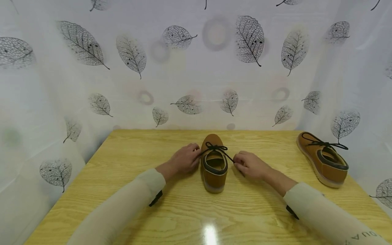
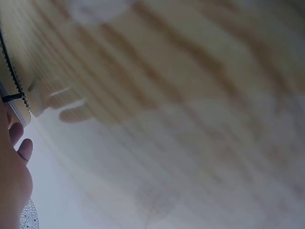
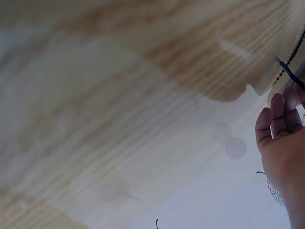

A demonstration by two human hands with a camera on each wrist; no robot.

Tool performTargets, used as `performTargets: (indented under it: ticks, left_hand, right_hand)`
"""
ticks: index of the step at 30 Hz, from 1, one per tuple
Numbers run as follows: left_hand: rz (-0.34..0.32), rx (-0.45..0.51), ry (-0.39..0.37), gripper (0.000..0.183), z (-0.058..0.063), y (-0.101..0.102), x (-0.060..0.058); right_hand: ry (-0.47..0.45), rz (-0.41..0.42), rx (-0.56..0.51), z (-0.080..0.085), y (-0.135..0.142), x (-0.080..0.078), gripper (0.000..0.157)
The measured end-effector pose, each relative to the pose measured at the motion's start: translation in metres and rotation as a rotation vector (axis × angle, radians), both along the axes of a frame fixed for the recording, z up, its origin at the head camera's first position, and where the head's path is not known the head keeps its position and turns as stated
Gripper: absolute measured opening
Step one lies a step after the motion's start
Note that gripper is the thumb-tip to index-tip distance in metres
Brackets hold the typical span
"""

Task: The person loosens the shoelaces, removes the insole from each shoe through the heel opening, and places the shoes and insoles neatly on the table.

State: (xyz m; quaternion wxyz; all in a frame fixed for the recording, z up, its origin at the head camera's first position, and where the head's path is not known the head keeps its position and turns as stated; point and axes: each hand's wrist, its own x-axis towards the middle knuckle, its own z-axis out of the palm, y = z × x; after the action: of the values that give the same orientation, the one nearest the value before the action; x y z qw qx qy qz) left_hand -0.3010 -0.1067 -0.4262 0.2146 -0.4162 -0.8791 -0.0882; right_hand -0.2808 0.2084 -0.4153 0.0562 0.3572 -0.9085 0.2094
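Observation:
A brown shoe with a dark collar stands on the wooden table, toe pointing away. Its black shoelace is tied in a bow over the tongue. On the shoe's left side, my left hand pinches one end of the lace between bent fingers. To the right, a little apart from the shoe, my right hand grips the other end, which runs taut from the bow. Only part of the left hand shows at the edge of the left wrist view, beside the shoe's stitched sole.
A matching brown shoe, its laces also in a bow, stands near the table's right edge. Behind the wooden table hangs a pale curtain printed with leaves, which also borders both sides.

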Motion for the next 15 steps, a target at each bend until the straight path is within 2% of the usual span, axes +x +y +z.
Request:
performTargets:
  ticks: [7, 15]
  left_hand:
    - [0.035, -0.032, -0.03, 0.019, 0.0008, 0.0018, 0.0015]
    - [0.049, -0.031, -0.04, 0.018, 0.0011, 0.0016, 0.0034]
  right_hand:
    - [0.026, 0.018, 0.016, -0.0023, 0.002, -0.001, 0.006]
    - [0.002, 0.004, 0.038, -0.0019, 0.001, -0.001, 0.005]
